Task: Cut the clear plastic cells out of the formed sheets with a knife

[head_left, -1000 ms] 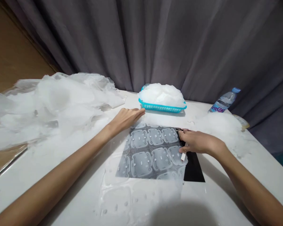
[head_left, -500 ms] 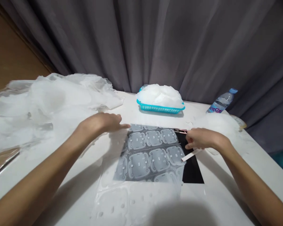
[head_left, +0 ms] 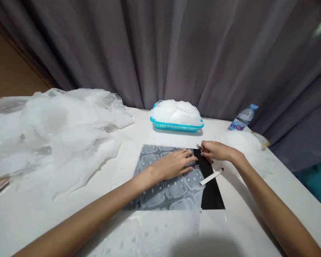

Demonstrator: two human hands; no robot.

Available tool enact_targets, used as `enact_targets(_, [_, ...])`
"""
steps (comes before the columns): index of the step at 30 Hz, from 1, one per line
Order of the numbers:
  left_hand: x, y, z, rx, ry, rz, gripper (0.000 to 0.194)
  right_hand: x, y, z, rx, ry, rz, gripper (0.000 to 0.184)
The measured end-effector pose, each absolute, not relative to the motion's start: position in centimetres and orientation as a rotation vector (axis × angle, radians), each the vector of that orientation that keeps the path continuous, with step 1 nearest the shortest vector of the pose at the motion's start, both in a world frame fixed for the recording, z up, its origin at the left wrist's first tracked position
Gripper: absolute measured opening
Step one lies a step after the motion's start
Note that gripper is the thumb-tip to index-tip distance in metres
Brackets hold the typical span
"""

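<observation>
The left hand (head_left: pixel 173 165) covers several pockets of the clear sheet (head_left: pixel 174 187), whose near end runs off the bottom edge. The right hand (head_left: pixel 212 150) hides most of a thin tool (head_left: pixel 198 146), perhaps tweezers or scissors; the tip is too small to tell. The left edge cuts the white pile (head_left: pixel 69 114), the right edge a teal thing (head_left: pixel 317 182). A low heap (head_left: pixel 240 141) hides the bottle's (head_left: pixel 242 119) base.

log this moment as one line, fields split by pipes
left hand: laid over clear molded sheet | right hand: holding small pointed tool | white strip: lying across black panel | blue basket: heaped with white material
</observation>
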State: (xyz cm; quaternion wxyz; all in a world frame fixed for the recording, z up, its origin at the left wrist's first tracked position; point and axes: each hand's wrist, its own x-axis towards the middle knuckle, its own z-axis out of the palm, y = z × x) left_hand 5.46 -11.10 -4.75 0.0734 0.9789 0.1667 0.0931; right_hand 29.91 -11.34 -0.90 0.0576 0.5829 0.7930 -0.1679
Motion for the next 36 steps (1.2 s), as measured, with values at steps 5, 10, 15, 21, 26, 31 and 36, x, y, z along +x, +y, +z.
enact_targets(5, [6.0, -8.8, -4.7, 2.832, 0.422, 0.288, 0.029, 30.8, -11.8, 1.1, 1.843, 2.464, -0.433, 0.023])
enact_targets(10, [6.3, -7.5, -4.2, 2.742, 0.316, 0.3, 0.013, 32.2, -14.2, 2.3, 1.871, 2.654, -0.633, 0.036])
enact_targets(15, [6.2, -7.3, -3.8, 2.673, 0.261, 0.292, 0.012, 32.2, -17.1, -0.2, 1.914, 2.7, -0.904, 0.036])
enact_targets(21, [6.1, -6.8, -2.2, 2.549, 0.275, 0.315, 0.011, 32.0, -17.1, -2.0, 1.897, 2.741, -1.038, 0.041])
enact_targets(26, [6.1, -6.7, -2.0, 2.494, 0.282, 0.343, 0.013, 31.8, -16.5, -2.9, 2.03, 2.684, -0.881, 0.049])
enact_targets(31, [6.4, -6.8, -2.2, 2.477, 0.247, 0.373, 0.013, 30.8, -16.3, -4.0, 2.085, 2.722, -0.473, 0.051])
enact_targets(36, [6.6, -6.8, -2.5, 2.494, 0.241, 0.394, 0.014, 29.4, -15.7, -5.0, 2.12, 2.724, -0.236, 0.055])
